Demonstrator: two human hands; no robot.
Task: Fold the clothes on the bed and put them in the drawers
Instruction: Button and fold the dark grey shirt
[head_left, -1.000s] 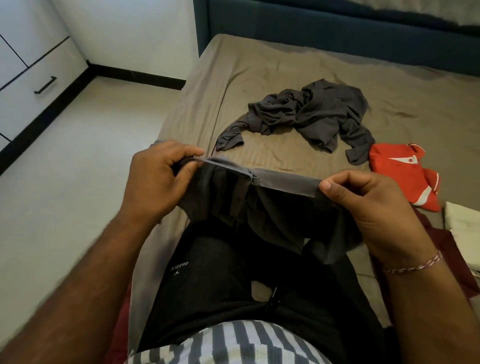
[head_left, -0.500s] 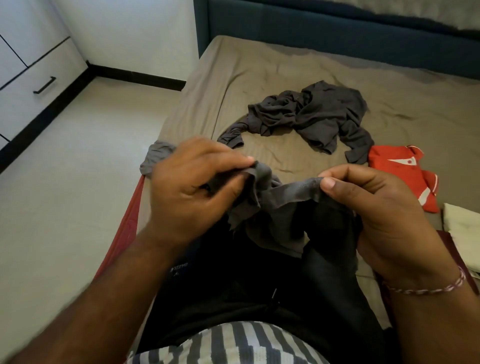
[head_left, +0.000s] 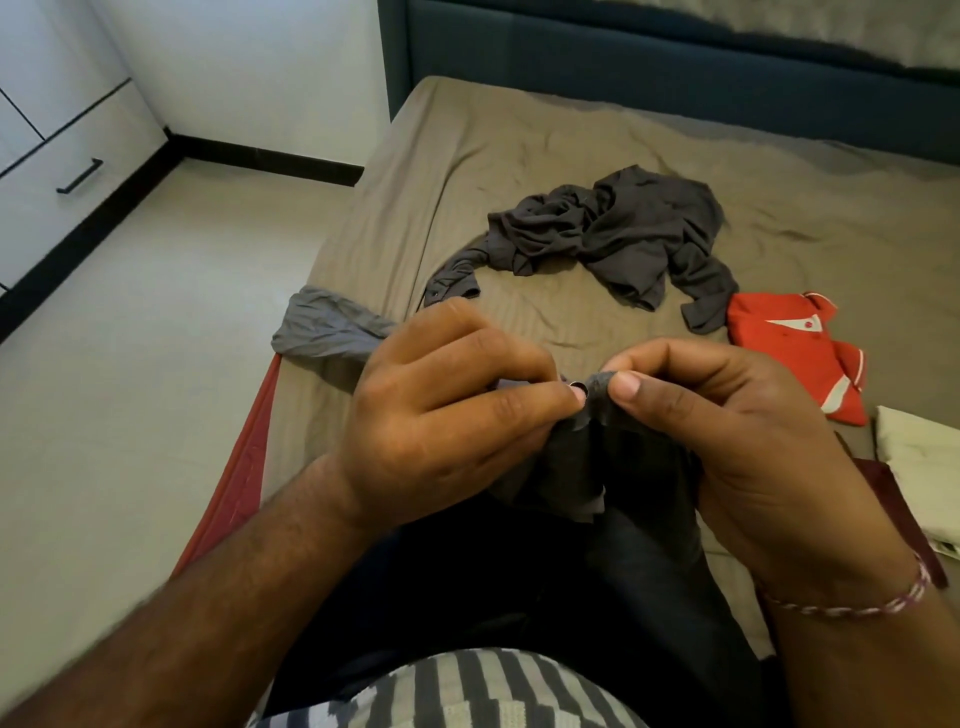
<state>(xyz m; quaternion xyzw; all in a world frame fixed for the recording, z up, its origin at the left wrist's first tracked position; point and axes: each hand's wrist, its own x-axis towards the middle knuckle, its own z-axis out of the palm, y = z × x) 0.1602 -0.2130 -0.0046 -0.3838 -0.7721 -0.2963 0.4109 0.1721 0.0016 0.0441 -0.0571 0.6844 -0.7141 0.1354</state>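
Grey garment (head_left: 566, 467) is pinched at one bunched edge by left hand (head_left: 441, 415) and right hand (head_left: 727, 431), near the bed's (head_left: 571, 130) front edge.

no text can be read here. the red shirt (head_left: 795, 353) bears a small round emblem, too small to make out.

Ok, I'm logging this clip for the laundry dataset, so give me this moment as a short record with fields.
left hand: pinches dark grey garment
right hand: pinches the same garment's edge
unfolded: grey shirt, crumpled on bed
also on bed: red shirt
drawers: closed, at upper left
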